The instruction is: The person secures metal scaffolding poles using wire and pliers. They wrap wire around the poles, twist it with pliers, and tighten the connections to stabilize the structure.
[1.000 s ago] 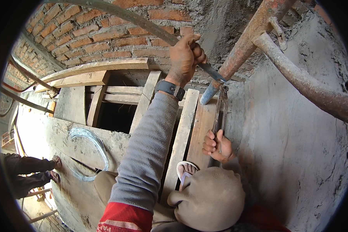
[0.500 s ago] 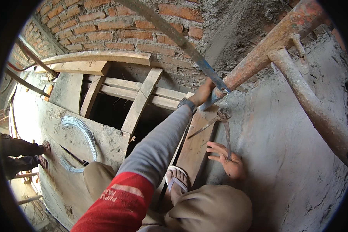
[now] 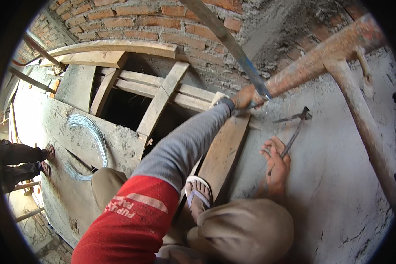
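Observation:
My left arm, in a red and grey sleeve, stretches forward. My left hand (image 3: pixel 247 97) is wrapped round the lower end of a rusty scaffold tube (image 3: pixel 312 72), beside a flat metal bar (image 3: pixel 233 46) slanting down to it. Below and to the right, my right hand (image 3: pixel 278 165) has its fingers curled round one handle of dark metal pincers (image 3: pixel 296 128). The handles are spread, and the other one points left, free of my hand. A wooden plank (image 3: pixel 226 152) runs beneath my left arm, with my sandalled foot (image 3: pixel 198 193) at its near end.
A brick wall (image 3: pixel 149 24) rises ahead. Left of my arm, a wooden frame (image 3: pixel 163 97) spans a dark opening. A coil of wire (image 3: pixel 102 145) lies on the boards. Another person's legs (image 3: pixel 24 156) stand at far left. A slanting brace (image 3: pixel 358 119) joins the tube on the right.
My right hand has moved up and right with the pincers, its fingers curling more. The pincers have swung away from the plank. My left hand now reaches further over the tube's end.

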The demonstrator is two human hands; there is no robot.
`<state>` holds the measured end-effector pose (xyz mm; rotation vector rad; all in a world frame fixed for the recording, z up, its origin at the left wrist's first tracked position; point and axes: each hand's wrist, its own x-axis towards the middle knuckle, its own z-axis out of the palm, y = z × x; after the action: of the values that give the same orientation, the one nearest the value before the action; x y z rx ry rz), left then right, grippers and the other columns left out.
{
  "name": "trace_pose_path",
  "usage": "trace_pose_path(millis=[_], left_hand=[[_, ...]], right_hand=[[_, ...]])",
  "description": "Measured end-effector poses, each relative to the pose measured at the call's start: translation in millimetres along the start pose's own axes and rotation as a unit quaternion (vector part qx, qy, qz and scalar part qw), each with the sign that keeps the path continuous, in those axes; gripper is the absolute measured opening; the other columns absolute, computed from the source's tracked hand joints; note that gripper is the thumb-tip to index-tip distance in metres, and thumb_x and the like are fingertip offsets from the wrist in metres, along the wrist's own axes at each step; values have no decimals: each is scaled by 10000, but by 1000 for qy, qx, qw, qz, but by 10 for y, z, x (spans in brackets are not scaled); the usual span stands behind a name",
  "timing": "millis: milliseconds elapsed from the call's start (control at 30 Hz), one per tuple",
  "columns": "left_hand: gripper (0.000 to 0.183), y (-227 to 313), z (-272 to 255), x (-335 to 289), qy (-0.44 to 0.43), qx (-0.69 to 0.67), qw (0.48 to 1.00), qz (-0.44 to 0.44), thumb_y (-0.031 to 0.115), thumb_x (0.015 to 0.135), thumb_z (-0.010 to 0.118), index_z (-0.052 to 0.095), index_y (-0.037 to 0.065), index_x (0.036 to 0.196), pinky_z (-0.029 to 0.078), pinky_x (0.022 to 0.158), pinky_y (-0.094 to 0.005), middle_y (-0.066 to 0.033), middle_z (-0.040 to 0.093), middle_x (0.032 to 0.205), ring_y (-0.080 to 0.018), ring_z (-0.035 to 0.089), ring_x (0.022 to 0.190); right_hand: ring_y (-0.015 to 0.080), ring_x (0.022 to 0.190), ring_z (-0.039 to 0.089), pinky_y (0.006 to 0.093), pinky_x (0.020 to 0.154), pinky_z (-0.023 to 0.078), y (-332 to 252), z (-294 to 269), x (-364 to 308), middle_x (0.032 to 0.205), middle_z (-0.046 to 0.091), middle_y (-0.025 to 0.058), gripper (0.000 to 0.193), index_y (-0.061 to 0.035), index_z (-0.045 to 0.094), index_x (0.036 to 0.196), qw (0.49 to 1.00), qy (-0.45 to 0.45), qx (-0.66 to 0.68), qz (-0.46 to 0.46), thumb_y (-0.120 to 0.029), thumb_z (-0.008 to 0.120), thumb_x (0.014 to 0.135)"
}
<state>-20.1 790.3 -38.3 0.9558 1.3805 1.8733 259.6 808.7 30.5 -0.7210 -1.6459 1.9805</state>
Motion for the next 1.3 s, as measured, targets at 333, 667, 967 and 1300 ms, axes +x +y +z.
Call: trace_pose_path(millis=[333, 667, 967, 1300], left_hand=[[445, -248, -333, -89, 31, 368, 929, 13, 383, 1033, 457, 629, 32, 1244, 527, 926, -421, -233, 705, 1133, -393, 687, 989], [237, 1584, -1821, -2664, -263, 603, 735, -165, 244, 897, 600, 738, 52, 903, 560, 807, -447, -166, 736, 914, -334, 711, 889], [245, 4361, -1364, -6073, 374, 575, 653, -319, 259, 994, 642, 698, 48, 1106, 533, 786, -383, -134, 720, 1006, -291, 678, 866], [316, 4052, 2057, -9201, 642, 375, 218, -632, 288, 893, 677, 731, 1, 1015, 551, 784, -451, -204, 739, 920, -356, 712, 843]], right_hand=[[266, 1171, 555, 375, 971, 468, 44, 6, -163, 1204, 606, 138, 284, 7, 739, 1177, 869, 70, -416, -259, -170, 637, 979], [449, 1360, 430, 531, 1107, 357, 243, 613, -50, 1496, 409, 337, 283, 27, 673, 1161, 802, 112, -361, -462, -115, 500, 987], [260, 839, 520, 381, 807, 437, 30, 2202, 122, 918, 511, 137, 81, -31, 393, 987, 942, -212, -131, -224, -42, 462, 946], [391, 986, 697, 453, 851, 520, -1130, 3964, 213, 1104, 687, 229, 277, 7, 581, 1253, 870, -341, -163, -318, -95, 587, 995]])
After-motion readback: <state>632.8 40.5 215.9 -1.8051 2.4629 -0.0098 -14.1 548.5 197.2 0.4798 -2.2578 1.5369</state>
